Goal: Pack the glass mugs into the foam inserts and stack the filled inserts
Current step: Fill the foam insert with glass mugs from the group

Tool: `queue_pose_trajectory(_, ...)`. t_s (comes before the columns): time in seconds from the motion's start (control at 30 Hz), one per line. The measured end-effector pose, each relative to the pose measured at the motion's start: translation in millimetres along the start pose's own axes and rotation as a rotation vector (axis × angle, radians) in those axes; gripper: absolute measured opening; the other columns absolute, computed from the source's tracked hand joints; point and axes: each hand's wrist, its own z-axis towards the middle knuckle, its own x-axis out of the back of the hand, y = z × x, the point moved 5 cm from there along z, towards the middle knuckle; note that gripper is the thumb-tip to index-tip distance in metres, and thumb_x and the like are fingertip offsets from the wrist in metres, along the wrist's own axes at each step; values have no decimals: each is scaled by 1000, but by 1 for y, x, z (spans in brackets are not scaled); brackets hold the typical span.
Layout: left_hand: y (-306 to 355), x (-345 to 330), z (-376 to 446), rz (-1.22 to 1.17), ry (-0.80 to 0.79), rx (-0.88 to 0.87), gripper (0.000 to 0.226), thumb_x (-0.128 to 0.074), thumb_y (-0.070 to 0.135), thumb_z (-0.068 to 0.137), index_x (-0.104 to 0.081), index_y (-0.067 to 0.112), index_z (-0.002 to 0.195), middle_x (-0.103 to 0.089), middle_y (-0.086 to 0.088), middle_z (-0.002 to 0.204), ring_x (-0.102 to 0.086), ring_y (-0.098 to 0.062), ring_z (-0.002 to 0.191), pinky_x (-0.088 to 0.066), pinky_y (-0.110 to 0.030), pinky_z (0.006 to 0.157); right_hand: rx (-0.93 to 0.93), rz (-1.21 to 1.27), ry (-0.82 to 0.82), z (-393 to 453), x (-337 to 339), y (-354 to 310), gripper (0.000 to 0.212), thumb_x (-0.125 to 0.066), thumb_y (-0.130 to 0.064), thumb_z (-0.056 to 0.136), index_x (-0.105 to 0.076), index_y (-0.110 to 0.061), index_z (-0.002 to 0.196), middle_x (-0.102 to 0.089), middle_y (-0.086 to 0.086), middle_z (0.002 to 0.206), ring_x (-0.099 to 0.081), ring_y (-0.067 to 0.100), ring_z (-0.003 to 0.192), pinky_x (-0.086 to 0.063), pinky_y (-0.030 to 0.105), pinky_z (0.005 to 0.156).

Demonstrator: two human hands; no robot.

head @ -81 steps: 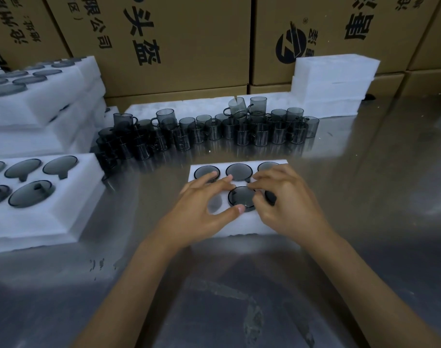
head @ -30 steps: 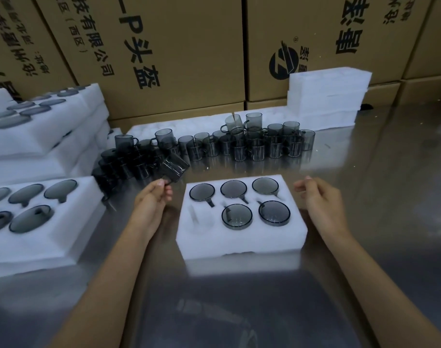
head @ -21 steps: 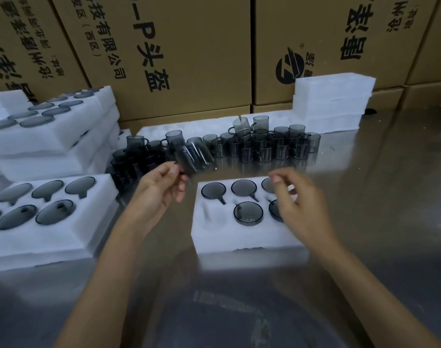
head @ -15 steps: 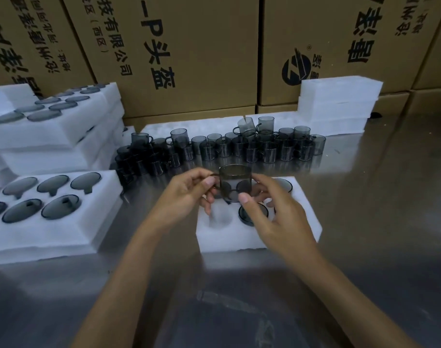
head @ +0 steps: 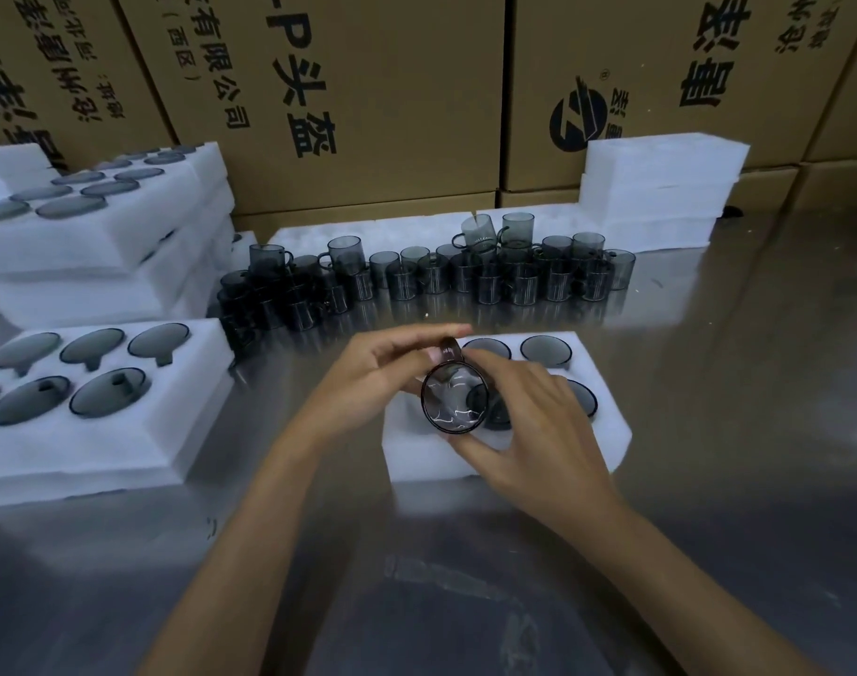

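Cardboard cartons (head: 368,90) wall off the back of a shiny metal table (head: 709,431), with loose mugs (head: 441,275) ranked at twelve o'clock. A second ago the left hand (head: 368,383) was lifting a glass mug (head: 453,404) from that row; now both hands hold it over the foam insert (head: 607,431), mouth toward the camera, the left pinching its far end, the right hand (head: 538,431) curled round its near side. Four pockets already show mugs, so this one likely fills the insert's empty pocket at seven o'clock. Filled inserts (head: 99,407) wait at nine o'clock.
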Motion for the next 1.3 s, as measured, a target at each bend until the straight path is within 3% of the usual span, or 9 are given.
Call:
queue_pose_trajectory(0.1,0,1,0,-40,-15,19,30,-62,28,93,-71,29,121,-73,-1,118,-67,-24,112,-57,-36,90,-4,-22,24,2,1,2,59,-74,-43,79,-53,-29,133,-62,-15,119,-55,13,112,-33,25,88)
queue_pose_trajectory(0.2,0,0,0,38,25,-1,27,-66,35,91,-73,30,117,-73,0,114,-68,-26,107,-57,-41,86,-24,-23,-2,2,-1,4,63,-74,-48,80,-53,-26,135,-62,-14,121,-52,12,114,-31,25,92)
queue_pose_trajectory(0.27,-3,3,1,65,78,12,21,-69,31,91,-74,29,112,-74,-2,107,-69,-28,98,-58,-39,78,-44,9,-5,1,-2,4,70,-74,-49,81,-48,-24,141,-61,-12,123,-49,10,115,-30,25,95)
queue_pose_trajectory(0.4,-7,18,1,87,173,72,16,-70,22,90,-78,24,104,-75,-5,94,-68,-14,79,-57,-27,68,-34,89,10,0,-2,3,69,-69,-45,86,-40,-28,146,-57,-13,126,-46,6,114,-31,23,93)
queue_pose_trajectory(0.6,-15,34,-5,105,216,193,14,-70,17,90,-77,17,102,-76,-10,98,-65,-22,82,-54,-31,72,78,16,-28,-5,-10,-8,53,-59,-35,95,-46,-25,145,-63,-11,111,-53,10,110,-35,26,92)
queue_pose_trajectory(0.87,-22,34,-7,116,244,274,12,-68,9,91,-74,1,97,-72,-27,96,-66,-30,80,-58,-33,73,66,-2,-28,-7,-11,-10,45,-53,-33,96,-55,-19,139,-65,-11,115,-53,12,119,-35,26,94)
queue_pose_trajectory(1.0,-24,37,-9,100,227,308,12,-68,7,91,-75,0,98,-74,-23,98,-67,-30,86,-59,-32,77,67,-8,-28,-9,-13,-13,47,-51,-33,97,-54,-19,142,-61,-11,133,-49,11,128,-37,28,99)
queue_pose_trajectory(1.13,-24,39,-8,231,264,300,10,-71,16,90,-79,13,94,-70,-13,103,-59,-13,81,-48,-20,67,89,-69,-65,-9,-15,-16,48,-48,-29,100,-49,-19,146,-38,-8,158,-33,11,144,-31,32,109)
queue_pose_trajectory(1.3,-28,39,-9,264,258,303,10,-70,20,90,-79,19,95,-66,-8,112,-58,-10,89,-44,-17,65,120,-101,-122,-9,-17,-17,48,-47,-28,99,-49,-21,147,-42,-8,156,-33,12,146,-28,33,111)
